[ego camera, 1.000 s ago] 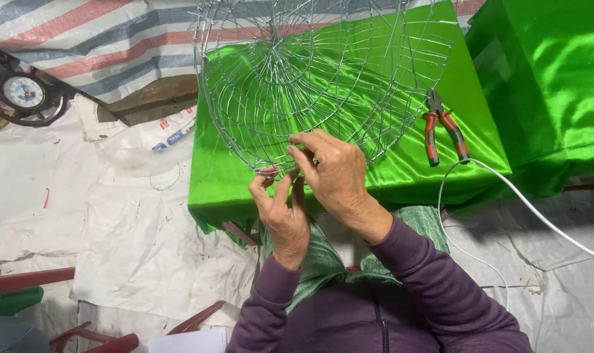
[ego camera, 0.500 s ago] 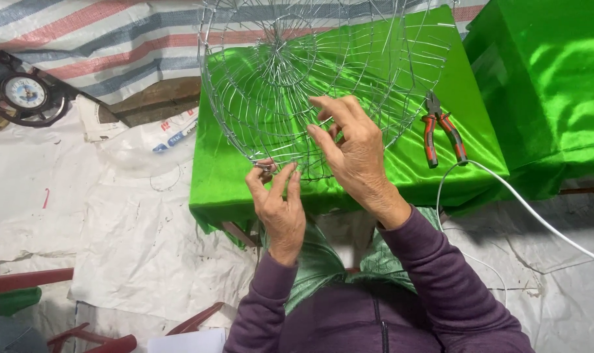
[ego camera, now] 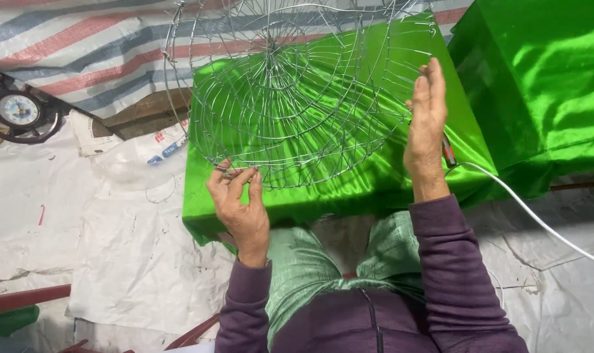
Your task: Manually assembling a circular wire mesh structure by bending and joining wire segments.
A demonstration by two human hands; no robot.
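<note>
A: What is each hand doing with that wire frame [ego camera: 290,98]?

B: The left hand [ego camera: 239,204] has its fingers closed in a pinch on the near-left rim of the round, domed wire frame. The right hand [ego camera: 426,127] is open, fingers straight and pointing away, with the palm laid flat against the frame's right edge. It steadies rather than grips.

A: Why hold it that way?

B: My reading is that the pinch fixes one spot on the rim while the flat palm props the opposite side, so the light cage stays tilted up off the green cloth [ego camera: 375,170] and does not spin or sag.

A: Where does the frame sit, then?

B: Over the cloth-covered tabletop, between the two hands, reaching away from the person, its far-left edge overhanging the striped tarp [ego camera: 81,52]. Whether its lower rim touches the cloth, I cannot tell.

A: Anything else close by?

B: A red tool handle [ego camera: 449,153] peeks out just behind the right wrist, mostly hidden. A white cable [ego camera: 539,222] trails from there toward the near right. A small round gauge [ego camera: 17,109] lies well off at the far left, on the white sheeting [ego camera: 114,261].
</note>
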